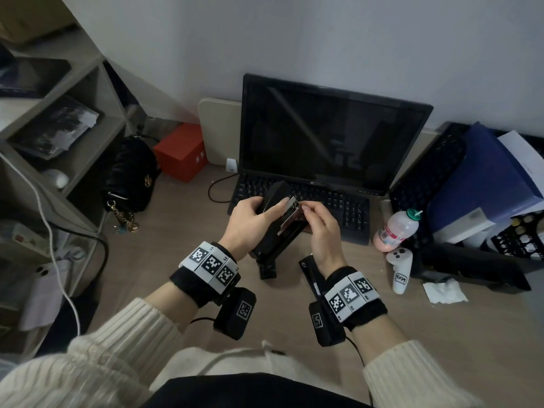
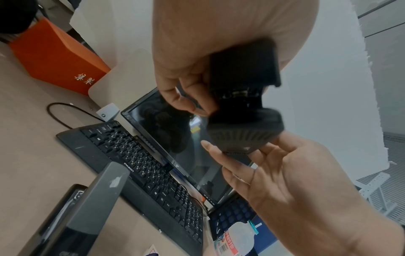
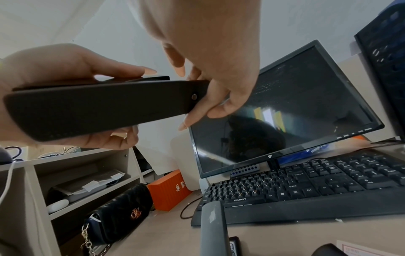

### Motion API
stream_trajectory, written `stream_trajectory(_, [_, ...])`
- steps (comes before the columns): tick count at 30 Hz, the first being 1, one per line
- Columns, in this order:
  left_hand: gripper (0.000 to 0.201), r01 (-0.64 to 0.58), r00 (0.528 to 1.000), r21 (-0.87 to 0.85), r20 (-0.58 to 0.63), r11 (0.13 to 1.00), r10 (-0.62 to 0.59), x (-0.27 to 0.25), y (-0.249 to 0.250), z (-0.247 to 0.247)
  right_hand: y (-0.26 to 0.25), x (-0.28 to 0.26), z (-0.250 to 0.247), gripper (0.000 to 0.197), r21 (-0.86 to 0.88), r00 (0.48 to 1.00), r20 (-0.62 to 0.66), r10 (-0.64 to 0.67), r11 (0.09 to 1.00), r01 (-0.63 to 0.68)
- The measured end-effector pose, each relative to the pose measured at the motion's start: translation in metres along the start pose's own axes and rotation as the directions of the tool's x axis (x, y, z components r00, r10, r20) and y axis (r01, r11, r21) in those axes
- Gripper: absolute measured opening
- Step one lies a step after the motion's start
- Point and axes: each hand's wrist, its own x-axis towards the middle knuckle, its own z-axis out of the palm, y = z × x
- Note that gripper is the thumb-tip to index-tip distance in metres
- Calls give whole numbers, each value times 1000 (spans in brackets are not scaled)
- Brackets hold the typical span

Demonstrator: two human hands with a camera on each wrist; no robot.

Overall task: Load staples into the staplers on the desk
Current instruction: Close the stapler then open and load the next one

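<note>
A black stapler (image 1: 272,231) is held above the desk, hinged open, with its lid (image 1: 276,191) raised and its silver magazine (image 1: 290,214) exposed. My left hand (image 1: 265,207) grips the lid, thumb along its side. My right hand (image 1: 306,209) pinches the front end of the magazine with thumb and forefinger; whether staples are between them I cannot tell. The left wrist view shows the stapler (image 2: 245,83) end-on under my left hand (image 2: 186,69), with my right hand (image 2: 285,173) below. A second black stapler (image 1: 309,275) lies on the desk under my right wrist.
A black keyboard (image 1: 338,207) and a dark monitor (image 1: 329,134) stand just behind the hands. To the right are a pink bottle (image 1: 396,231), a white controller (image 1: 400,269) and a blue folder stack (image 1: 485,184). A black handbag (image 1: 132,172), a red box (image 1: 181,151) and shelves (image 1: 73,83) are on the left.
</note>
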Motion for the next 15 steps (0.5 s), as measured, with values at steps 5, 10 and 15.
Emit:
stream_trajectory(5, [39, 14, 1000, -16, 12, 1000, -13, -2, 0, -1, 0, -4, 0, 21, 1, 1000, 1, 14, 1000, -14])
stream_trajectory(10, [34, -3, 1000, -29, 2, 1000, 3, -5, -1, 1, 0, -5, -2, 23, -5, 1000, -3, 12, 1000, -13])
stream_trajectory(15, [40, -10, 1000, -20, -6, 1000, 10, -5, 0, 3, 0, -5, -2, 25, -5, 1000, -6, -11, 1000, 11])
